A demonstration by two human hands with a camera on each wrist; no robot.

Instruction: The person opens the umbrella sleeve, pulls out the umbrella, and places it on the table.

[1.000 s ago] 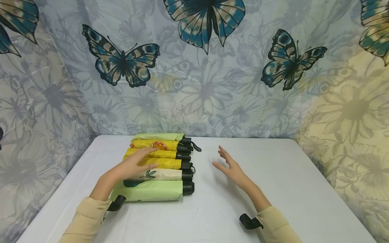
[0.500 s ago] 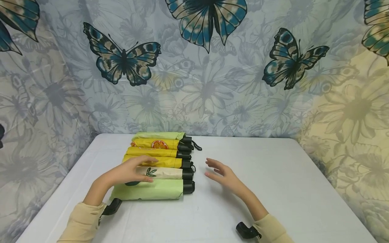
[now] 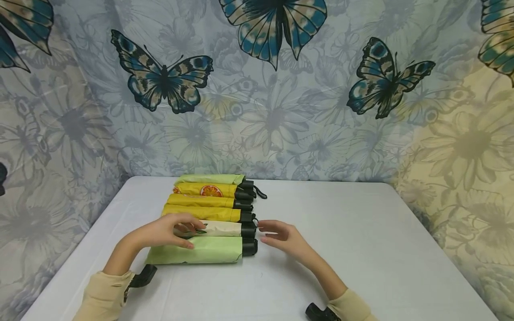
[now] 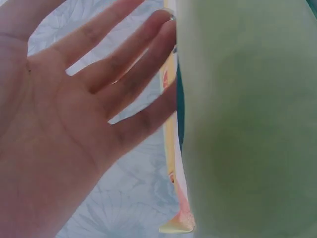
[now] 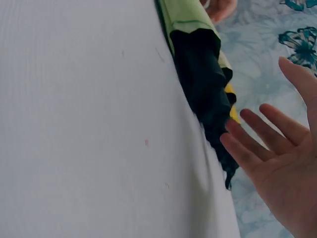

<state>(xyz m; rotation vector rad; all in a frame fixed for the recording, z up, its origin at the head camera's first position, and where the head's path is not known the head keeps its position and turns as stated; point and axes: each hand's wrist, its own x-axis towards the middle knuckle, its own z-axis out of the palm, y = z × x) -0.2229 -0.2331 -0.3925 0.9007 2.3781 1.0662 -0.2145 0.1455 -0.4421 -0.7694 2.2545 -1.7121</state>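
Observation:
Several folded umbrellas lie side by side in a row on the table, black handles pointing right. Nearest is a light green umbrella (image 3: 209, 249); behind it lies a cream umbrella (image 3: 225, 228) with a leaf print. My left hand (image 3: 170, 232) is over these two, fingers reaching across the cream one and thumb over the green. In the left wrist view its fingers look extended, their tips partly hidden behind the green fabric. My right hand (image 3: 285, 238), fingers relaxed and holding nothing, is just right of the black handles (image 3: 249, 246), fingertips close to the cream umbrella's end.
Farther back in the row are yellow umbrellas (image 3: 201, 214), one with an orange-slice print, and another light green umbrella (image 3: 210, 179) at the back. A black wrist strap (image 3: 260, 192) sticks out right. The white table (image 3: 341, 240) ends at a butterfly-patterned backdrop (image 3: 273, 125).
My left hand has moved toward me, from over the yellow umbrellas to the cream and green ones. My right hand has come left and nearer me, up to the handle ends. The umbrellas stay put.

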